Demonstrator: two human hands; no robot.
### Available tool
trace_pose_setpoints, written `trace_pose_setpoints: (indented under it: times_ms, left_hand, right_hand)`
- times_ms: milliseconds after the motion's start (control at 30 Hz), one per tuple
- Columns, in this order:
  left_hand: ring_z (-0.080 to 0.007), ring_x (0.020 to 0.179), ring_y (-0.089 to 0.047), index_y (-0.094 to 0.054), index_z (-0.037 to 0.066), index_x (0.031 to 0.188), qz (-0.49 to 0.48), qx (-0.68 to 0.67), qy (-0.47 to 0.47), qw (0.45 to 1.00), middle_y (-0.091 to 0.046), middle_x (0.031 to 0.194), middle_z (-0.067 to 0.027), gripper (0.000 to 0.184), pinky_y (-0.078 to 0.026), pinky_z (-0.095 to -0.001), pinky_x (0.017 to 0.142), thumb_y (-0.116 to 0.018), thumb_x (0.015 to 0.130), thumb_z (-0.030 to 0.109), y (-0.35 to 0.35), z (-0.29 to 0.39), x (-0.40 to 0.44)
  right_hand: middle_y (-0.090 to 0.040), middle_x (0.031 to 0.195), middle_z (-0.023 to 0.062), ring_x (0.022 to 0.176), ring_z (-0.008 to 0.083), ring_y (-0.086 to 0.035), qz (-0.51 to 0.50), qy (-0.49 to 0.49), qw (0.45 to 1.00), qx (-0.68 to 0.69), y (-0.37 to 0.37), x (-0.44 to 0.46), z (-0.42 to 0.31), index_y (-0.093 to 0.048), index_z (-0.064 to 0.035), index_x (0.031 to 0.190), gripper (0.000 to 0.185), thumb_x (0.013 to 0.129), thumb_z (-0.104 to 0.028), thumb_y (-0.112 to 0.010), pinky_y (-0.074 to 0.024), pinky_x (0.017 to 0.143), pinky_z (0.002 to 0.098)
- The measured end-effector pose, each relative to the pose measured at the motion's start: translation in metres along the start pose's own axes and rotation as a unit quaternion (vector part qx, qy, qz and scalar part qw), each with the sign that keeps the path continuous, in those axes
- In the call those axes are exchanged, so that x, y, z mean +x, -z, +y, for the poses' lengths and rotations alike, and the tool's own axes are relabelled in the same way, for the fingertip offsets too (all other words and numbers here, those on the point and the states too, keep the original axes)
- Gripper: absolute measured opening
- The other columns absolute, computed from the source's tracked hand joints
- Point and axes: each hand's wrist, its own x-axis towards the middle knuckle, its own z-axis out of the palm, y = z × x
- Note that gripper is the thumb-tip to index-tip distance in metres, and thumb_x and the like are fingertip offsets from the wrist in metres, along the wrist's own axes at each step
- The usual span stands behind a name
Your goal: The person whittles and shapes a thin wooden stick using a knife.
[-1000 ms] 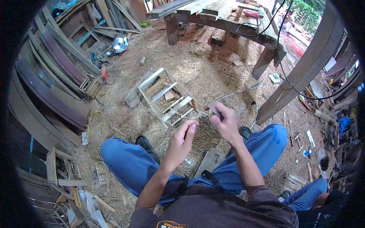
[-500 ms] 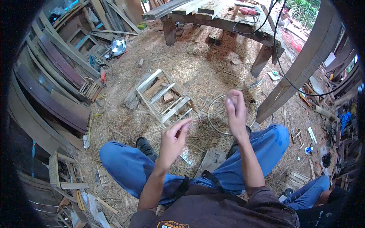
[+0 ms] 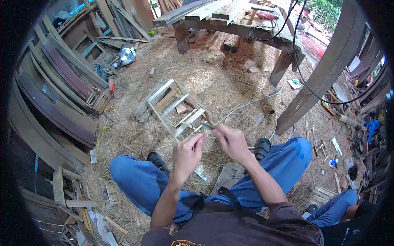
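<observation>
- the person's left hand (image 3: 188,152) is half curled, its thumb and fingertips brought together in a pinch; whether something thin lies between them is too small to tell.
- the right hand (image 3: 233,143) is closed around a thin dark tool (image 3: 208,125), which juts out past the fingers toward the left hand's fingertips.
- the two hands are raised in front of the body, near each other, with the tool's tip just above the left fingertips in the view.
- beyond them, a slatted wooden frame (image 3: 189,123) lies on the ground, with a small wood block (image 3: 181,108) showing between its slats.
- a pale strip (image 3: 246,105) curves over the shavings to the right of the frame.
- the person sits with knees spread in blue jeans (image 3: 141,180), dark sandals (image 3: 158,162) on the feet.
- farther off stands a wooden bench (image 3: 246,28) bearing boards and a red tool (image 3: 266,16).
- at the lower right, another person's bent leg (image 3: 334,206) shows, well apart from the hands.
</observation>
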Motion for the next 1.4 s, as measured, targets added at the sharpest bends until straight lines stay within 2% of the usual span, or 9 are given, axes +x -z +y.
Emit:
trace_pose_setpoints:
  times_ms: [33, 133, 267, 433, 733, 867, 900, 1133, 1400]
  left_hand:
    - [-0.0111, 0.08, -0.067, -0.071, 0.0, 0.115, -0.001, 0.042, -0.003, 0.999, -0.075, 0.096, -0.012, 0.021, -0.053, -0.0285, 0.071, -0.061, 0.099, 0.009, 0.001, -0.003, 0.0]
    - [-0.0282, 0.081, -0.074, -0.071, 0.002, 0.112, 0.021, -0.035, 0.003, 0.999, -0.073, 0.095, -0.0188, 0.02, -0.056, -0.0349, 0.07, -0.062, 0.097, 0.013, -0.004, -0.002, 0.002]
    - [-0.0278, 0.076, -0.073, -0.07, 0.002, 0.114, 0.024, -0.047, 0.009, 0.999, -0.074, 0.096, -0.0182, 0.02, -0.055, -0.0353, 0.067, -0.062, 0.098, 0.012, -0.004, 0.007, 0.001]
    - [-0.0094, 0.059, -0.054, -0.069, 0.002, 0.116, 0.072, -0.126, 0.034, 0.989, -0.066, 0.075, -0.0074, 0.02, -0.044, -0.0285, 0.055, -0.062, 0.1, 0.013, -0.01, -0.004, 0.001]
    - [-0.0091, 0.061, -0.056, -0.069, 0.001, 0.115, 0.059, -0.139, 0.019, 0.988, -0.069, 0.079, -0.0086, 0.02, -0.046, -0.0277, 0.056, -0.062, 0.1, 0.013, -0.014, -0.001, -0.003]
    - [-0.0089, 0.062, -0.057, -0.068, 0.0, 0.114, 0.076, -0.163, -0.023, 0.983, -0.069, 0.08, -0.0082, 0.019, -0.046, -0.0274, 0.057, -0.061, 0.1, 0.011, -0.023, -0.007, -0.003]
    - [-0.0072, 0.089, -0.062, -0.066, -0.002, 0.119, -0.001, -0.148, 0.033, 0.988, -0.068, 0.099, -0.0026, 0.021, -0.05, -0.0233, 0.08, -0.059, 0.102, 0.008, -0.014, -0.001, -0.004]
    - [-0.0078, 0.085, -0.06, -0.066, -0.002, 0.119, 0.004, -0.157, 0.068, 0.985, -0.068, 0.095, -0.0031, 0.022, -0.049, -0.0235, 0.077, -0.059, 0.102, 0.01, -0.012, -0.002, -0.002]
    - [-0.0104, 0.062, -0.049, -0.063, 0.001, 0.112, 0.03, -0.147, 0.015, 0.989, -0.056, 0.073, -0.0049, 0.017, -0.041, -0.0303, 0.057, -0.054, 0.104, 0.014, -0.019, -0.002, -0.009]
  right_hand:
    - [-0.067, 0.076, 0.0201, 0.063, 0.0308, -0.068, -0.023, -0.002, 1.0, -0.01, 0.001, 0.002, -0.007, -0.068, -0.0048, 0.102, 0.012, 0.097, -0.015, -0.062, -0.0508, 0.057, 0.0422]
    - [-0.066, 0.073, 0.0196, 0.063, 0.0316, -0.068, 0.043, -0.055, 0.997, -0.027, 0.004, 0.015, 0.001, -0.068, -0.0059, 0.101, 0.014, 0.099, -0.018, -0.061, -0.0497, 0.056, 0.0412]
    - [-0.059, 0.067, 0.0204, 0.06, 0.0366, -0.063, 0.087, -0.118, 0.989, -0.016, 0.016, 0.023, 0.001, -0.065, -0.0043, 0.098, 0.02, 0.103, -0.022, -0.057, -0.0458, 0.054, 0.042]
    - [-0.056, 0.064, 0.0196, 0.055, 0.0373, -0.059, 0.021, -0.072, 0.997, -0.015, 0.01, 0.018, -0.004, -0.063, -0.0058, 0.094, 0.022, 0.102, -0.026, -0.058, -0.0435, 0.052, 0.0417]
    - [-0.059, 0.063, 0.0164, 0.054, 0.0307, -0.062, -0.012, 0.005, 1.0, -0.019, 0.007, 0.007, -0.009, -0.063, -0.0033, 0.091, 0.021, 0.102, -0.022, -0.059, -0.0459, 0.052, 0.039]
    - [-0.058, 0.064, 0.0181, 0.055, 0.0328, -0.062, 0.082, -0.069, 0.994, -0.009, 0.02, 0.023, -0.007, -0.062, -0.003, 0.089, 0.022, 0.101, -0.021, -0.06, -0.0458, 0.053, 0.0392]
    - [-0.058, 0.065, 0.0196, 0.057, 0.0347, -0.061, 0.079, -0.142, 0.986, 0.025, 0.024, 0.025, -0.004, -0.062, -0.0024, 0.089, 0.023, 0.101, -0.022, -0.06, -0.0457, 0.053, 0.0393]
    - [-0.058, 0.066, 0.022, 0.062, 0.0402, -0.064, -0.027, -0.01, 0.998, -0.053, 0.001, 0.002, -0.017, -0.059, -0.0026, 0.089, 0.024, 0.101, -0.023, -0.058, -0.0471, 0.055, 0.0467]
    - [-0.059, 0.068, 0.0224, 0.064, 0.0424, -0.062, 0.073, -0.092, 0.992, -0.041, -0.007, 0.005, 0.0, -0.054, -0.0033, 0.091, 0.024, 0.104, -0.022, -0.053, -0.0444, 0.054, 0.0493]
